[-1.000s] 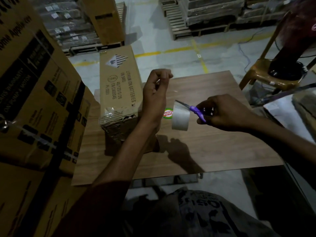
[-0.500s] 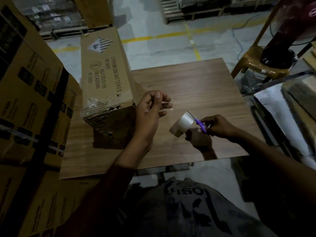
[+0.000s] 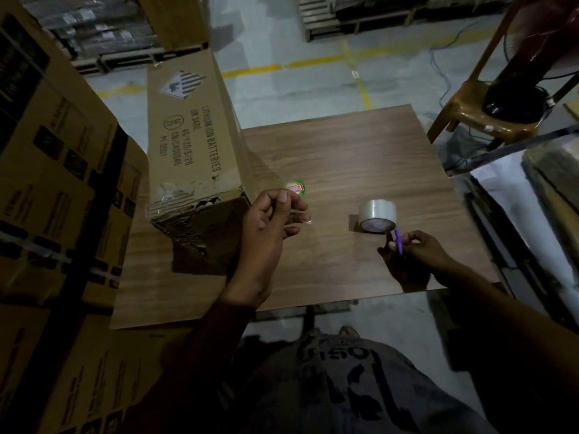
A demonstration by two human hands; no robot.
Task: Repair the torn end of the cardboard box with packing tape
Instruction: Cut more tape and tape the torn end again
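A long cardboard box printed "lithium ion batteries" lies on the wooden table. Its torn, crumpled near end carries old clear tape. My left hand hovers just right of that end, thumb and fingers pinching a thin strip of clear tape that is hard to make out. The roll of packing tape sits on the table at the right. My right hand is just in front of the roll and grips purple-handled scissors, whose blades are hidden.
A small round green and red sticker lies on the table beyond my left hand. Stacked cartons stand close on the left. A yellow plastic chair with a fan on it is at the back right, with pallets behind.
The tape roll, held up by my right hand before, now sits on the table. My right hand has dropped towards the near edge with the scissors. My left hand came down beside the box end.
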